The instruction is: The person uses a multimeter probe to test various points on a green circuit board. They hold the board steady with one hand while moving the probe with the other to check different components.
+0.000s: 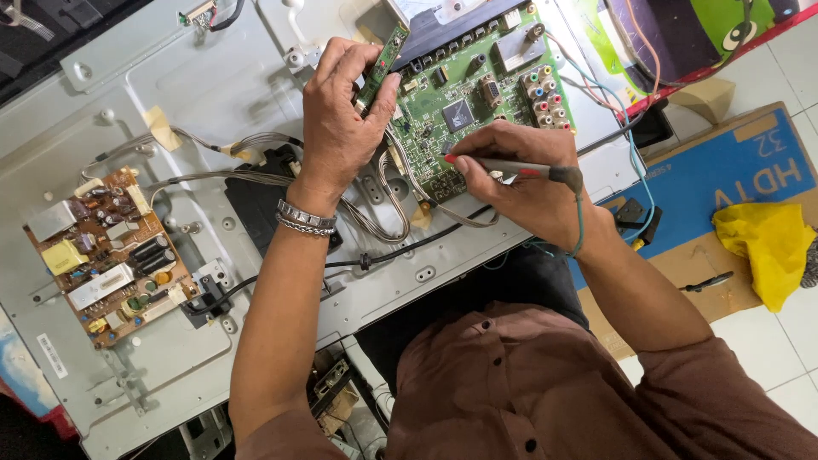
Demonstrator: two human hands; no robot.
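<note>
Grey metal back panel (230, 94) of a flat television, laid face down across most of the view. Blue-printed cardboard box (733, 179) flattened on the tiled floor at right, with a crumpled yellow cloth (771, 243) on top. Green main circuit board (477, 94) mounted at upper centre of the panel, coloured round sockets along its right edge. Brown power board (106, 255) mounted at left, well apart from the green one, carrying black capacitors and a yellow component. Grey ribbon cables (256, 145) running between the two boards. Left hand (341, 119), metal bracelet at the wrist, clenched around a narrow green strip board (388, 55) held tilted just above the main board's left edge. Right hand (528, 179) grasping a pen-like test probe (520, 169), red-tipped end touching the main board's lower edge, thin teal lead trailing from its rear.
</note>
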